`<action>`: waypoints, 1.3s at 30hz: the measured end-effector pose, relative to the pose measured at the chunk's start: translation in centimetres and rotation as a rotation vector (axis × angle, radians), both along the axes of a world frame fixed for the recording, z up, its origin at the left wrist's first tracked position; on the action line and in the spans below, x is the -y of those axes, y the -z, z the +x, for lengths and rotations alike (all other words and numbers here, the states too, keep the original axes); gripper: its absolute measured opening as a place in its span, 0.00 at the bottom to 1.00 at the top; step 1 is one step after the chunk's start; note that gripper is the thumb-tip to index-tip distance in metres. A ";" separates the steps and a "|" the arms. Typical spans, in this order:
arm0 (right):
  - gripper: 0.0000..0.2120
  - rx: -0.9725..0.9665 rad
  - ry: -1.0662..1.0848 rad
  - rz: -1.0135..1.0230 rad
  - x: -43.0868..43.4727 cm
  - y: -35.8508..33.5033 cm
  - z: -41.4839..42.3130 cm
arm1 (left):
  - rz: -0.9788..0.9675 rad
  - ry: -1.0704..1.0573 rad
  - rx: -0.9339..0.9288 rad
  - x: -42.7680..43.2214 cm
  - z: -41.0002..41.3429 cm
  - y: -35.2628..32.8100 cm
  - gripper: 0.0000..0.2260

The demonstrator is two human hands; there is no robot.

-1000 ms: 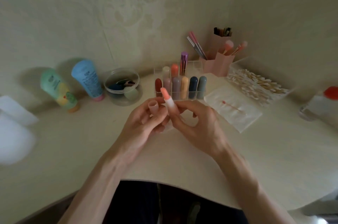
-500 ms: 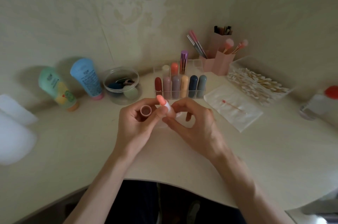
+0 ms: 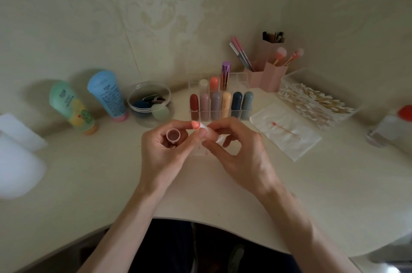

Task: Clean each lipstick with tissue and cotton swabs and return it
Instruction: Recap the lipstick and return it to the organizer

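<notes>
Over the middle of the table (image 3: 111,172), both hands meet around one lipstick (image 3: 196,125). Its coral tip is bare and points left; its white tube runs back to the right between the fingers. The left grip (image 3: 165,152) is curled round a small pink cap (image 3: 173,135), whose open mouth faces the camera, and that hand's forefinger and thumb reach out to touch the lipstick just behind the tip. The right grip (image 3: 240,156) pinches the white tube between forefinger and thumb. A bit of white shows below those fingers; whether it is tube or tissue cannot be told.

Just behind the hands stands a clear rack (image 3: 244,78) holding capped lipsticks upright: six in the front row and three behind. To its right a tissue sheet (image 3: 289,145) lies flat on the table with a used cotton swab (image 3: 285,129) on it, its tip stained pink. Beyond the sheet sits a clear box of cotton swabs (image 3: 312,100), and beside that a pink brush holder (image 3: 272,78). Left of the rack are a round clear tub (image 3: 149,103), a blue tube (image 3: 107,94) and a green tube (image 3: 71,107), both tubes leaning on the wall. A bottle with a red cap (image 3: 394,125) lies blurred at the far right.
</notes>
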State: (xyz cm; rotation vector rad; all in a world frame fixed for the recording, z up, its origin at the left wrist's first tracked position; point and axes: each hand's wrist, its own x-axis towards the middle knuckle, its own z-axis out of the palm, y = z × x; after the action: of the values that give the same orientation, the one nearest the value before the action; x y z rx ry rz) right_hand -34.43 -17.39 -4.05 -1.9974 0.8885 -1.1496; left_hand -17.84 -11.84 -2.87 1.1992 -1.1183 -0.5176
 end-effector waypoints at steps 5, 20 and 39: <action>0.13 -0.016 0.083 -0.080 -0.4 -0.3 0.0 | 0.004 0.018 -0.012 0.2 -0.1 0.5 0.08; 0.13 -0.034 0.169 -0.337 -0.9 -0.7 0.5 | 0.046 0.058 0.001 0.3 0.0 0.6 0.13; 0.12 -0.037 0.199 -0.281 0.0 0.0 -0.5 | 0.033 0.224 0.069 0.7 -0.3 0.7 0.23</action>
State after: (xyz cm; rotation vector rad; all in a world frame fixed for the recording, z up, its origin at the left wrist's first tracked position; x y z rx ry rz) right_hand -34.96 -17.44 -4.00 -2.1979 1.0094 -1.4189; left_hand -18.10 -12.56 -3.56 1.1329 -1.3163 -0.6716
